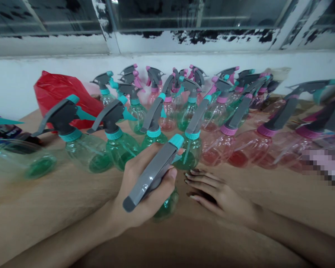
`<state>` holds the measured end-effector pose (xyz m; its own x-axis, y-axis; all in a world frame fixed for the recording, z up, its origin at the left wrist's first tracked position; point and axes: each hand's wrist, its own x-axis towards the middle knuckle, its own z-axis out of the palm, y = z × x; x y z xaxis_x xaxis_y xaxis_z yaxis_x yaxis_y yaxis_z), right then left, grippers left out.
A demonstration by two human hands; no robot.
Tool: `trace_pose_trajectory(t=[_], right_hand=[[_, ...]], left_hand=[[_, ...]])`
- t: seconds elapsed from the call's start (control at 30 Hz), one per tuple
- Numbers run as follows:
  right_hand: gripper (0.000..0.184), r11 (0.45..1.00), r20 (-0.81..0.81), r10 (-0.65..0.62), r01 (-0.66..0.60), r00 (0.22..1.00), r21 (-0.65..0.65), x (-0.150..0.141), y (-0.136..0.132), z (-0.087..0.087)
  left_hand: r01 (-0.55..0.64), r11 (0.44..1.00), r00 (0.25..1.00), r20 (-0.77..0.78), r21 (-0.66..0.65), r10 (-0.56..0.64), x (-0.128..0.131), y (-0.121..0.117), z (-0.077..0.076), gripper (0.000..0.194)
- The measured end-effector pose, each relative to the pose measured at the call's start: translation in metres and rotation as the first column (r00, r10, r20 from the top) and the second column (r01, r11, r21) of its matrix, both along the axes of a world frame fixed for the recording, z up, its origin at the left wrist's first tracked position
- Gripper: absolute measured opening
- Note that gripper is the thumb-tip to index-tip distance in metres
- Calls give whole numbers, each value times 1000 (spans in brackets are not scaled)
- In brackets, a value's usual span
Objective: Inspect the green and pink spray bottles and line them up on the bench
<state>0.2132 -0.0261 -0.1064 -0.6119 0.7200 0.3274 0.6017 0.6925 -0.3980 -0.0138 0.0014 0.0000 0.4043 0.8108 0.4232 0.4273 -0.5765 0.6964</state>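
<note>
My left hand (155, 199) is wrapped around the neck of a green spray bottle (152, 175). Its grey sprayer head has a teal nozzle that points away from me; the bottle's green body shows partly beneath my fingers. Just right of it, my right hand (223, 195) lies on the wooden table (254, 193), fingers stretched forward and holding nothing. Directly beyond stands a row of spray bottles, green ones with teal collars, such as this green bottle (123, 149), and pink ones, such as this pink bottle (217, 149).
Several more spray bottles (191, 108) crowd behind the front row, toward the white wall (13, 82). A red plastic bag (64, 91) sits at the back left. A dark printed package (8, 132) is at the left edge. Windows (184, 15) run above the wall.
</note>
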Motion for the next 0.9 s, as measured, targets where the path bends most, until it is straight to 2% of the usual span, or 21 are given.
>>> trace_pose_trajectory(t=[0.27, 0.63, 0.9], right_hand=[[31, 1000, 0, -4, 4, 1000, 7, 0, 0, 0], [31, 1000, 9, -3, 3, 1000, 4, 0, 0, 0], [32, 1000, 6, -1, 1, 1000, 22, 0, 1, -2]], left_hand=[[1, 1000, 1000, 6, 22, -1, 0, 2, 1, 15], [81, 983, 989, 132, -166, -59, 1, -1, 1, 19], [58, 995, 995, 91, -77, -51, -2, 0, 3, 10]])
